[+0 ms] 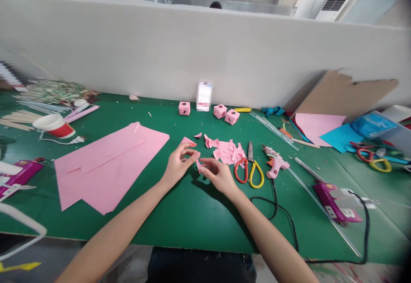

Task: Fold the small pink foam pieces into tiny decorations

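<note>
Between the fingertips of both hands is a small piece of pink paper (198, 166), raised a little over the green table. My left hand (179, 162) pinches it from one side, fingers curled. My right hand (218, 174) grips its other edge between thumb and fingers. Just beyond my right hand lies a pile of cut pink paper pieces (227, 151). Scissors (250, 167) with one red and one yellow handle rest right of that hand. A pink glue gun (275, 162) lies farther right. Three pink paper cubes (184, 108) with dark holes stand toward the back.
Large pink paper sheets (112, 167) cover the left of the green table (180, 227). A red-and-white cup (54, 126) and wooden sticks stand far left. A purple power strip (337, 204), black cable and clear glue sticks (324, 208) lie right. Cardboard (340, 94) leans behind.
</note>
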The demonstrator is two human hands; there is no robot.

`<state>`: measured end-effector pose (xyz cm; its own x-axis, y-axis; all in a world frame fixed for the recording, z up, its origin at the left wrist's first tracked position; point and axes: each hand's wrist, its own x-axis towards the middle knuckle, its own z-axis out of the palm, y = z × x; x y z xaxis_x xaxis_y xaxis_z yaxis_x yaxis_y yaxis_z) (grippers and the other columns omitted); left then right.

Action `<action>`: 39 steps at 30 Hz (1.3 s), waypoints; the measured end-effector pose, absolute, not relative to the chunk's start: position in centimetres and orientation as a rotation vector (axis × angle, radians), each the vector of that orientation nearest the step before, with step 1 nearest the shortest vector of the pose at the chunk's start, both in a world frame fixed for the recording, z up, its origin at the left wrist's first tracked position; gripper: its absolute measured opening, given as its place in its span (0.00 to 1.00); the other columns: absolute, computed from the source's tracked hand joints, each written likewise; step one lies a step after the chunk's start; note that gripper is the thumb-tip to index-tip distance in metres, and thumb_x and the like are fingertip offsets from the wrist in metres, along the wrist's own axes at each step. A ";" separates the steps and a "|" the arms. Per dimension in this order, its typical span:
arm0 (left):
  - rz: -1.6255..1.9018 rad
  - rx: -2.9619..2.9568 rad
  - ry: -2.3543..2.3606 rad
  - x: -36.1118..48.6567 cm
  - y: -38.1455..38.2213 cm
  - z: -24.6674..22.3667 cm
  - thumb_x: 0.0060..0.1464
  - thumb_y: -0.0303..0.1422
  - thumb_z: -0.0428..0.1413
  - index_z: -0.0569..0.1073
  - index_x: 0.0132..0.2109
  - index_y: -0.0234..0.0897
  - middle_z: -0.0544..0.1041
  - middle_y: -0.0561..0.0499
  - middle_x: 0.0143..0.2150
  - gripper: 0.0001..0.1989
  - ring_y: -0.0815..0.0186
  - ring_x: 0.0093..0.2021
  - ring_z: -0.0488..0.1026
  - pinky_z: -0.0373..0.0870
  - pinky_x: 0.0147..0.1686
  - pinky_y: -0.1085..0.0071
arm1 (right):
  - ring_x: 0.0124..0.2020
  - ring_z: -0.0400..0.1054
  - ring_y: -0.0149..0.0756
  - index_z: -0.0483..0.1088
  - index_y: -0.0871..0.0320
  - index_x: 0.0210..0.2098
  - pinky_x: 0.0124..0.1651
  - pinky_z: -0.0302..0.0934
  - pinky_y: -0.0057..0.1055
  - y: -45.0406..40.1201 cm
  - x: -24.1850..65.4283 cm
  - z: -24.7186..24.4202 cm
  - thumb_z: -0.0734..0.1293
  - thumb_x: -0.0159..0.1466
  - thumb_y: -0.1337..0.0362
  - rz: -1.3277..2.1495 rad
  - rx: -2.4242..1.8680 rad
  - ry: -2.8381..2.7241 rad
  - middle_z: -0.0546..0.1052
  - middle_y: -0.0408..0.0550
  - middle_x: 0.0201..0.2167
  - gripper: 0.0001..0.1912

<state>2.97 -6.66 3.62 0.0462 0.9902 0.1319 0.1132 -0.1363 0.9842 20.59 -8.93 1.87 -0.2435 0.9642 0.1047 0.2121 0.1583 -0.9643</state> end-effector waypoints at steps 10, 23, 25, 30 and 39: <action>1.224 1.371 1.082 2.9 -6.6 3.4 0.53 0.41 0.63 0.65 0.56 0.37 0.79 0.43 0.47 0.27 0.62 0.42 0.76 0.72 0.33 0.72 | 0.23 0.71 0.29 0.67 0.56 0.54 0.22 0.59 0.24 -8.7 20.4 1.9 0.73 0.57 0.52 1.507 -1.074 -1.311 0.81 0.46 0.34 0.29; 1.225 1.221 1.007 3.1 -6.5 3.2 0.52 0.30 0.61 0.64 0.54 0.36 0.78 0.43 0.46 0.24 0.61 0.44 0.77 0.75 0.43 0.64 | 0.31 0.77 0.34 0.67 0.55 0.53 0.27 0.64 0.25 -8.6 20.6 2.7 0.72 0.59 0.53 1.622 -1.040 -1.182 0.82 0.49 0.38 0.26; 1.226 1.210 1.013 3.1 -6.6 3.3 0.51 0.29 0.60 0.64 0.54 0.36 0.79 0.43 0.46 0.24 0.62 0.44 0.78 0.75 0.44 0.64 | 0.34 0.78 0.37 0.67 0.55 0.53 0.30 0.67 0.27 -8.7 20.6 2.7 0.72 0.59 0.53 1.644 -1.021 -1.190 0.82 0.50 0.39 0.26; 1.249 1.194 1.073 3.2 -6.7 3.6 0.52 0.31 0.60 0.65 0.53 0.36 0.79 0.44 0.46 0.21 0.64 0.39 0.79 0.75 0.42 0.66 | 0.39 0.79 0.41 0.67 0.55 0.54 0.36 0.70 0.30 -8.8 20.4 2.5 0.71 0.60 0.51 1.667 -1.015 -1.219 0.81 0.48 0.37 0.26; 1.289 1.250 1.128 3.1 -6.6 3.0 0.52 0.39 0.62 0.65 0.53 0.35 0.81 0.42 0.45 0.24 0.57 0.45 0.79 0.74 0.46 0.63 | 0.37 0.78 0.40 0.71 0.53 0.48 0.43 0.72 0.36 -8.6 20.6 2.2 0.72 0.58 0.50 1.717 -0.982 -1.174 0.81 0.45 0.37 0.22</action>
